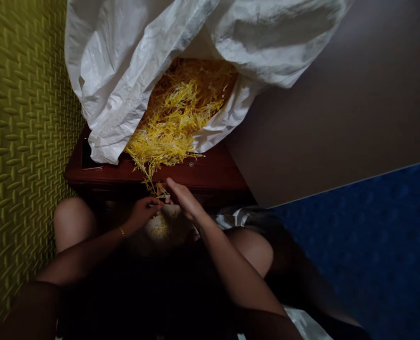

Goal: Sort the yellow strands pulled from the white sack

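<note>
A large heap of thin yellow strands with pale tips spills from the mouth of a white woven sack. A small tangle of the strands trails over the front edge of a dark red-brown table and down to my hands. My left hand pinches the ends of a few strands with its fingertips. Close by on the right, my right hand holds the same strands, its fingers partly curled. The two sets of fingertips nearly meet, and dim light hides their exact grip.
A dark phone-like object lies at the table's left, partly under the sack. On the left stands a yellow-green textured wall; a plain brownish panel is on the right. Beneath my hands, more pale yellow material shows between my knees.
</note>
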The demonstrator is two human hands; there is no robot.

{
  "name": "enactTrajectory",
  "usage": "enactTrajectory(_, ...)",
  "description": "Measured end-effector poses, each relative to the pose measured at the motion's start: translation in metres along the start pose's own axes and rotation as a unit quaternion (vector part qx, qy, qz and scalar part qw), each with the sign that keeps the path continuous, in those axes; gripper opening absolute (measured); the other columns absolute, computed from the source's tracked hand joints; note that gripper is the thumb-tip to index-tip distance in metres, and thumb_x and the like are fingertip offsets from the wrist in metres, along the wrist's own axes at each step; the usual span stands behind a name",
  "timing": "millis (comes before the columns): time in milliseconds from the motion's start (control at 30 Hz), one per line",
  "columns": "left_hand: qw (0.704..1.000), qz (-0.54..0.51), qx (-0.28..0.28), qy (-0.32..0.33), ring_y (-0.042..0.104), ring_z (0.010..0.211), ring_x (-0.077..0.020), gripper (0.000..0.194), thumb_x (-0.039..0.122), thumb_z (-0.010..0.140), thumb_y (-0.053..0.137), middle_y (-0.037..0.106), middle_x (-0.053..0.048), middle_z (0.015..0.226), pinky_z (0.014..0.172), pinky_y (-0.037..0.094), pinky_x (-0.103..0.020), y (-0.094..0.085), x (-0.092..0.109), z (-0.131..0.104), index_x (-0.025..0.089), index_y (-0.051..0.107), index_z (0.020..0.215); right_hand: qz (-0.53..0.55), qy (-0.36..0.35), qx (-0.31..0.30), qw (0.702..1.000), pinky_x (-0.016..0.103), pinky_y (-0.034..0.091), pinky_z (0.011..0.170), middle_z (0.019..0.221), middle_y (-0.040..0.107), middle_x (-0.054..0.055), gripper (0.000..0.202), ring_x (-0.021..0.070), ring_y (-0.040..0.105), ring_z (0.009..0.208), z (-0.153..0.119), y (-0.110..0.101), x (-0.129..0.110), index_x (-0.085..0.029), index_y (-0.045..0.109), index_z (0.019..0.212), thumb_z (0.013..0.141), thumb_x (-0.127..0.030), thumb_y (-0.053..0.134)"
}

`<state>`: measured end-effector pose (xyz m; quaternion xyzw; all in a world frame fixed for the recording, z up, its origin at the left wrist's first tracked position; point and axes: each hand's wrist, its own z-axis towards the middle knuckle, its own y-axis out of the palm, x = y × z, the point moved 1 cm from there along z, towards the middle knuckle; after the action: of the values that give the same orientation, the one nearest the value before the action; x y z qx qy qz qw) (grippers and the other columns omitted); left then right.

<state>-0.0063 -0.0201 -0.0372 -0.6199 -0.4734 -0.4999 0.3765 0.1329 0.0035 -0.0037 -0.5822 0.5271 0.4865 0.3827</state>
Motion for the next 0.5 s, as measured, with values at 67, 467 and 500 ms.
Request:
enactTrajectory(67,1.0,-0.018,-0.007,-0.01,0.047,0.053,-0.0076,0.015,0.026,0.067,0.062,0.056,0.002,0.06,0.055,0.037,-0.021,0.001,0.001,0.0,0.012,0.061,0.071,-0.007,-0.026,-0.003,1.0,0.021,0.032,0.048,0.071,0.061,0.0,0.037,0.0067,0.044,0.052,0.0,0.001,-0.001,-0.015,0.066,0.077,0.064,-0.049,0.066)
enactTrajectory(467,0.998,-0.048,0.008,0.043,0.046,0.049,-0.0062,0.018,0.031,0.07,0.06,0.051,0.005,0.053,0.052,0.038,-0.02,-0.003,0.009,0.001,0.014,0.056,0.069,-0.28,-0.205,0.156,0.925,0.03,0.043,0.074,0.082,0.068,0.006,0.02,0.0177,0.059,0.078,0.008,-0.032,-0.008,-0.017,0.068,0.076,0.077,-0.028,0.051)
enactTrajectory(500,0.998,-0.042,0.008,0.048,0.045,0.049,-0.0061,0.018,0.031,0.07,0.06,0.051,0.005,0.052,0.052,0.037,-0.02,-0.003,0.009,0.0,0.014,0.055,0.067,-0.303,-0.227,0.219,0.899,0.031,0.043,0.077,0.086,0.068,0.008,0.021,0.0189,0.059,0.081,0.009,-0.042,-0.012,-0.017,0.068,0.077,0.077,-0.027,0.05)
